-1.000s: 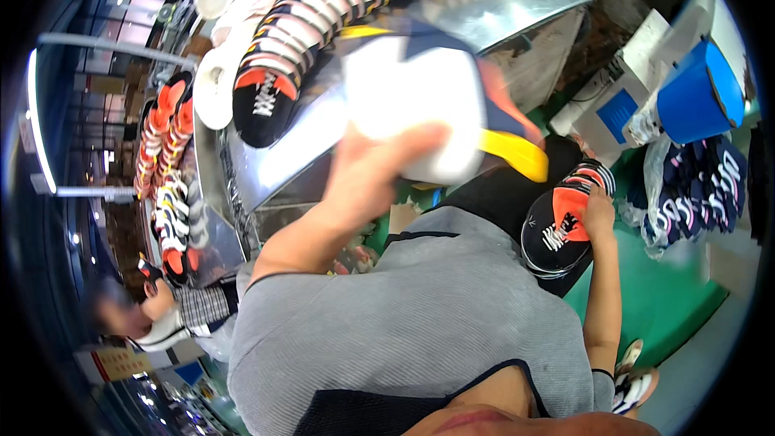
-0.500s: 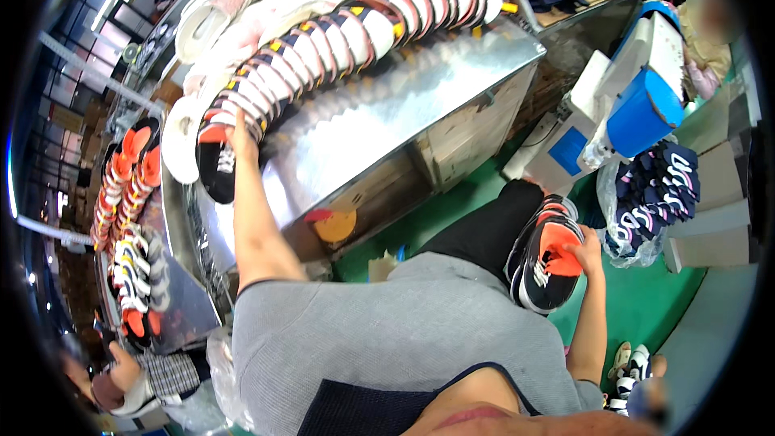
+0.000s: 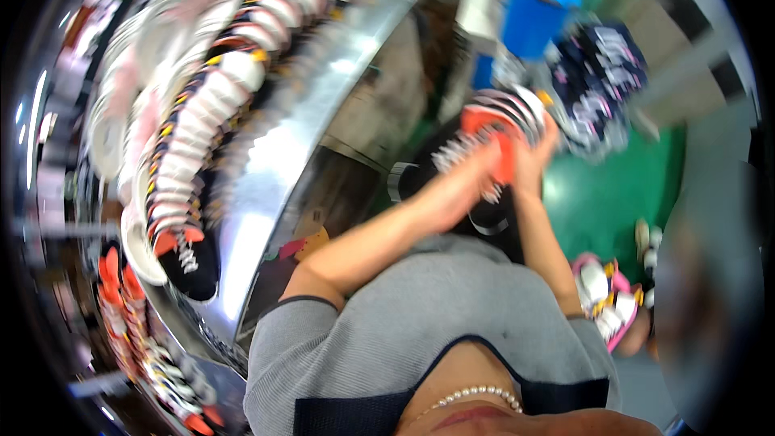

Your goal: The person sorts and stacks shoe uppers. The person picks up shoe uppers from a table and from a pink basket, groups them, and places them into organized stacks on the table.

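A black, orange and white sports shoe (image 3: 494, 133) with white laces is held in front of my body, right of centre. My left hand (image 3: 470, 180) grips its near side and my right hand (image 3: 534, 151) holds its far right side. To the left, a long row of matching shoes (image 3: 211, 113) stands on a curved shiny metal conveyor (image 3: 311, 97); the nearest one (image 3: 187, 257) is black with an orange tongue. The picture is blurred by motion.
A blue bin (image 3: 534, 20) stands at the top right. A pile of dark patterned shoe parts (image 3: 601, 85) lies beside it over a green floor (image 3: 613, 194). More orange shoes (image 3: 121, 307) sit on a lower rack at the left. Pink and white shoes (image 3: 607, 299) lie at my right.
My left hand left the row of shoes on the conveyor and swung right to join my right hand on the shoe. The view turned toward the right.
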A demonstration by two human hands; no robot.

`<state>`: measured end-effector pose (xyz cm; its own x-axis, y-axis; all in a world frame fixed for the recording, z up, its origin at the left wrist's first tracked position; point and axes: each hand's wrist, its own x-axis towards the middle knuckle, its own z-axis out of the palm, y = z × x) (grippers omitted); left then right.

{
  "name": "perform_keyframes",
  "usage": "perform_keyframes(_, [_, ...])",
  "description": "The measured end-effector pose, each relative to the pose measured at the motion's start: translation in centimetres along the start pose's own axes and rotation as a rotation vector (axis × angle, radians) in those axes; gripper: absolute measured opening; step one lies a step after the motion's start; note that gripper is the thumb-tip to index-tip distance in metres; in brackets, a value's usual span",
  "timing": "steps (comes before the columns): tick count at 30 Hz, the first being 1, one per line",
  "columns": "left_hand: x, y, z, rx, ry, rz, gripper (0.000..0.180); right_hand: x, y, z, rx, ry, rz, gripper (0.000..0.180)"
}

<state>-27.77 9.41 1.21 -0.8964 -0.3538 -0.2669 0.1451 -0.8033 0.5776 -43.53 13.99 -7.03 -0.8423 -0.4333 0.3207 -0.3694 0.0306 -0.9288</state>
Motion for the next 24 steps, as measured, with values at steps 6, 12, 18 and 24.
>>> perform_keyframes(6, [6.3,0.4,-0.7,0.135,0.210,-0.038,0.046,2.6,-2.1,-5.0,0.342,-0.341,0.397,0.075])
perform_keyframes(12, [8.4,0.0,-4.4,0.489,0.183,-0.037,0.048,5.1,2.6,-4.0,0.450,-0.296,0.417,0.017])
perform_keyframes(18, [9.6,5.4,-6.0,0.525,0.406,-0.060,0.044,7.5,3.6,-4.3,0.193,-0.192,0.539,0.013])
perform_keyframes(24, [10.3,8.2,-4.0,0.731,0.525,0.029,0.040,11.0,-0.7,-3.7,-0.126,-0.479,0.398,0.035])
